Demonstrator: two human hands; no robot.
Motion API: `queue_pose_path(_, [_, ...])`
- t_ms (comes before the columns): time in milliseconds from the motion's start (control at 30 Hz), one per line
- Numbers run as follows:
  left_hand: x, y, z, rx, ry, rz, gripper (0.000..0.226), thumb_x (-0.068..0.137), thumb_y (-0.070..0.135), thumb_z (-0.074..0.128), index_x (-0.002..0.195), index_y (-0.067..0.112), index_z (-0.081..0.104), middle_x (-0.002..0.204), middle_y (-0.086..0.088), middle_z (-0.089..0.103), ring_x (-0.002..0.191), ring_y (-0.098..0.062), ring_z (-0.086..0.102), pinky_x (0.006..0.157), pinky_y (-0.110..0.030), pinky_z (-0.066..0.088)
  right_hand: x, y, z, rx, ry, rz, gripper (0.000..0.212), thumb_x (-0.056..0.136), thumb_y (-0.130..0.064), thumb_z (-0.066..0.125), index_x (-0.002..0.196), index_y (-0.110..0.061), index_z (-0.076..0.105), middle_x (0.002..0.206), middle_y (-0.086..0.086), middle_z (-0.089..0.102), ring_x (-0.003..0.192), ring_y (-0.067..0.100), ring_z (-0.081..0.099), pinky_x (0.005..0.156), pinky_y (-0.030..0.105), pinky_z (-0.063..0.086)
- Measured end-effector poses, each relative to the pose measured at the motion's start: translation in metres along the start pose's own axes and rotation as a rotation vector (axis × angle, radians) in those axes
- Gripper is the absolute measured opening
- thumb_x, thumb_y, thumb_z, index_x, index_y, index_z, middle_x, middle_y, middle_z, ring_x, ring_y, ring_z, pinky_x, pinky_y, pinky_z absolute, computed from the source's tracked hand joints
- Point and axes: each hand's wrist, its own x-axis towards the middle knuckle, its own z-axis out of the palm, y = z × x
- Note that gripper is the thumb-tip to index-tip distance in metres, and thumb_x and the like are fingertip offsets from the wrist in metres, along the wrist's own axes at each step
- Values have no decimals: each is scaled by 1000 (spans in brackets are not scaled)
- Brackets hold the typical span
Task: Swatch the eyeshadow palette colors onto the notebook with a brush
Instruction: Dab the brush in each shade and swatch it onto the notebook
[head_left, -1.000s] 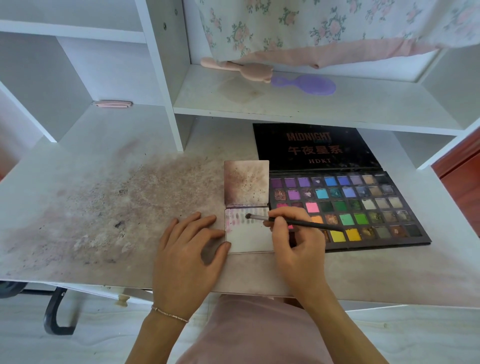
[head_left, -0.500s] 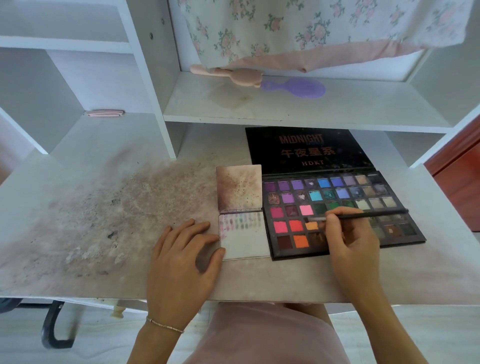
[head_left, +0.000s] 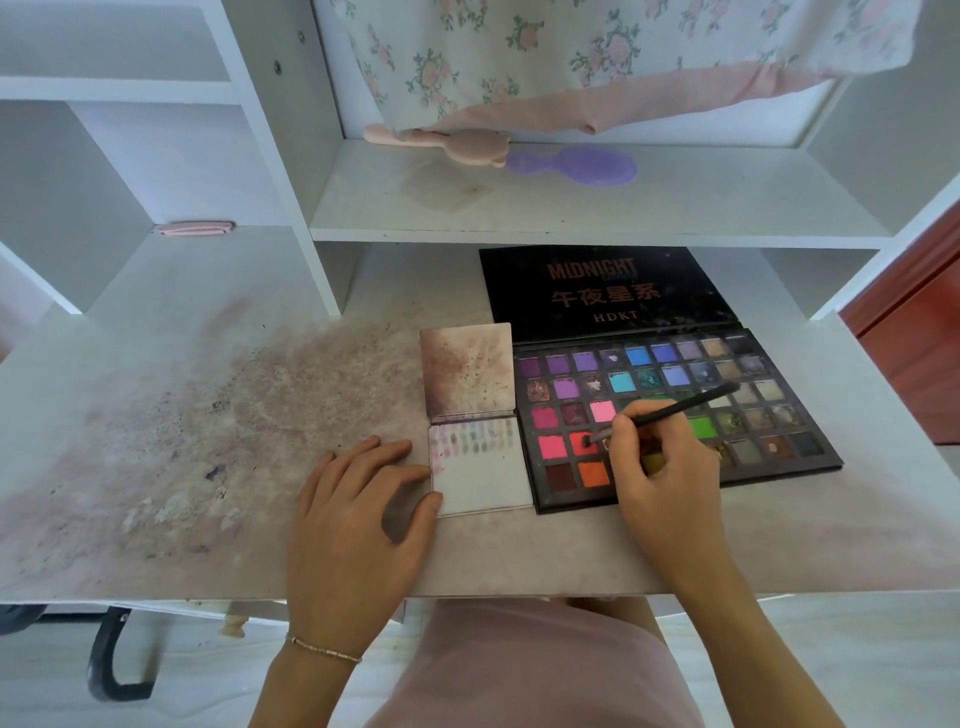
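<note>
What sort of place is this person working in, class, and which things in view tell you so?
Probably a home desk or vanity corner in a bedroom: a white desk with built-in shelves, hairbrushes on the shelf, an open eyeshadow palette, and a floral curtain behind.

A single wide-angle camera sits on the person's head, looking forward and steeply down from close range. The table fills the middle of the frame, with white shelves bending across the top. Both hands enter from the bottom edge, left hand at lower centre and right hand just right of it. The person's lap shows at the bottom centre.
</note>
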Motion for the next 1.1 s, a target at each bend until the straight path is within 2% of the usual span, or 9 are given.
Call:
queue_pose_path(200, [0, 0, -1, -3, -7, -5, 36, 77, 42, 49, 86, 16, 72, 105, -1, 68, 107, -25, 60, 100, -49, 38, 0, -1, 1, -15, -39, -5, 31, 89, -9, 50, 75, -36, 45, 68, -10, 56, 72, 11, 57, 54, 21, 47])
queue_pose_path(367, [0, 1, -1, -4, -6, -11, 36, 77, 43, 48, 86, 17, 72, 105, 0, 68, 107, -25, 60, 100, -49, 37, -1, -2, -1, 35, 48, 17, 32, 89, -5, 51, 77, -35, 47, 66, -13, 55, 66, 5, 57, 51, 13, 44])
queue_pose_path(433, [0, 1, -1, -7, -6, -12, 36, 77, 43, 48, 85, 17, 72, 104, 1, 68, 107, -25, 60, 101, -49, 37, -2, -5, 0, 88, 51, 3, 28, 89, -8, 51, 79, -34, 48, 64, -10, 55, 64, 9, 57, 48, 17, 45])
queue_pose_path(600, [1, 1, -1, -4, -9, -9, 35, 77, 43, 48, 85, 19, 72, 104, 2, 68, 106, -23, 60, 100, -47, 37, -8, -9, 10, 166, -2, 18, 18, 82, -18, 50, 78, -36, 51, 65, -3, 59, 65, 11, 59, 52, 22, 50])
queue_pose_path(733, [1, 1, -1, -12, -10, -12, 35, 77, 43, 48, 84, 19, 72, 103, 2, 68, 105, -23, 61, 100, -47, 38, -11, -18, 24, 199, -66, -1, 18, 81, -18, 53, 77, -35, 52, 76, -14, 63, 59, 2, 58, 50, 7, 42])
queue_pose_path(833, [1, 1, -2, -5, -15, -12, 35, 77, 43, 47, 84, 19, 72, 103, 2, 68, 105, -23, 61, 100, -46, 37, -15, -25, 37, 199, -138, -28, 15, 81, -20, 54, 78, -34, 52, 82, -10, 62, 66, 5, 61, 56, 13, 48])
queue_pose_path(900, [1, 1, -2, -7, -20, -15, 35, 77, 42, 47, 85, 19, 72, 103, 2, 68, 105, -23, 61, 100, -45, 36, -17, -28, 46, 176, -173, -43, 6, 81, -20, 55, 78, -26, 56, 74, -5, 63, 67, 8, 61, 58, 20, 49])
queue_pose_path(967, [1, 2, -3, -5, -30, -16, 34, 77, 42, 48, 85, 19, 72, 104, 1, 68, 105, -23, 61, 101, -45, 36, -17, -31, 53, 150, -189, -55, 5, 81, -20, 55, 78, -18, 58, 71, -7, 62, 67, 6, 58, 58, 19, 45])
queue_pose_path(1100, [1, 2, -3, -1, -35, -17, 26, 76, 37, 57, 86, 18, 72, 104, 0, 69, 105, -25, 61, 101, -47, 37, -14, -36, 58, 118, -226, -70, 11, 83, -16, 55, 78, -25, 54, 73, -5, 62, 74, 6, 56, 61, 12, 42])
